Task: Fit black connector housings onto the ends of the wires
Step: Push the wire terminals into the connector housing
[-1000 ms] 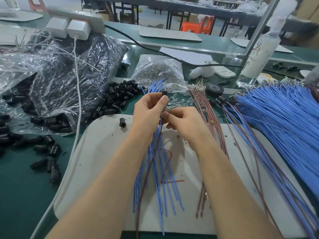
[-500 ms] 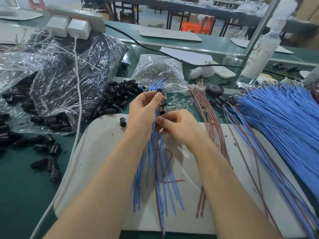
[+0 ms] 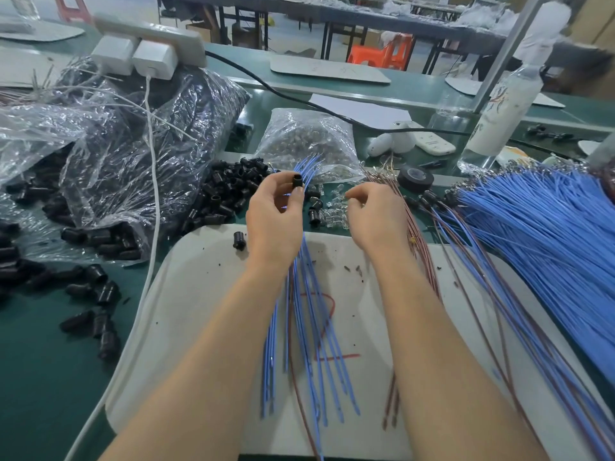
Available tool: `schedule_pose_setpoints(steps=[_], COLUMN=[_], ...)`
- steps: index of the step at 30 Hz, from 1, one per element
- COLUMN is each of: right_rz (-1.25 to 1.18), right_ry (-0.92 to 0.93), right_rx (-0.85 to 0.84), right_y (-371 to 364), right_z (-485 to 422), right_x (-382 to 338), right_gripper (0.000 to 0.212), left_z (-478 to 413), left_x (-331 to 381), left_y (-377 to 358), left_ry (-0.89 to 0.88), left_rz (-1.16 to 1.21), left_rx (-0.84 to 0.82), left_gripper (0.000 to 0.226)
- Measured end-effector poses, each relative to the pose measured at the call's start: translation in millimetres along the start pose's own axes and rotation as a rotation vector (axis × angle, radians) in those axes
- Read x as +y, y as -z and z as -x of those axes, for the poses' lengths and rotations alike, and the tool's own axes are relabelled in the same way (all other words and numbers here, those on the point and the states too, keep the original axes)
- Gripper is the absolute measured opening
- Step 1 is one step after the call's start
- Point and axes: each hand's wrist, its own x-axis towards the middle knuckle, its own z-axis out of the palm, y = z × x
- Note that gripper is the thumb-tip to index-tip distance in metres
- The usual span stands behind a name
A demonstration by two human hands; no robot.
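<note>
While left hand (image 3: 276, 221) pinched a black housing (image 3: 297, 180) above the blue wire bundle (image 3: 309, 314), fitting was mid-cycle.
Right hand (image 3: 374, 216) was curled, contents unclear; next move likely needed a wire end lined up.

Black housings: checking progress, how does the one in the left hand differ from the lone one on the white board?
The held housing is pinched aloft by the left hand; the lone housing rests on the white board, untouched. The held one sits beside blue wires; the lone one lies apart. Both are black.
</note>
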Motion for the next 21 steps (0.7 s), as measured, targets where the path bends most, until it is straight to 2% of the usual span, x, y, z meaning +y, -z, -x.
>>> schedule_pose_setpoints(steps=[2,6,12,17,21], right_rz=[0.037,0.192,0.402,0.421,0.330], right_ry=[0.005,0.038,-0.069,-0.119,-0.100], right_rx=[0.001,-0.123,-0.169,-0.208,-0.161], right_y=[-6.7,-23.1,-29.7,-32.2,-31.4], right_z=[-9.8,-22.8,-39.1,-46.6,-47.9], right_x=[-2.9,-11.9,-20.2,-20.6,-12.1], right_gripper=[0.028,0.027,0.030,0.030,0.029], left_z=[0.3,1.8,3.0,2.3,3.7], left_x=[-1.0,-1.4,-3.4,-3.8,-3.4], left_y=[0.5,-0.3,-3.4,-4.6,-4.5], left_ry=[-0.015,-0.032,-0.025,-0.026,-0.029], left_rz=[-0.017,-0.021,-0.019,-0.009,-0.007], left_rx=[-0.007,-0.008,-0.025,-0.044,-0.062], left_gripper=[0.019,0.020,0.020,0.019,0.018])
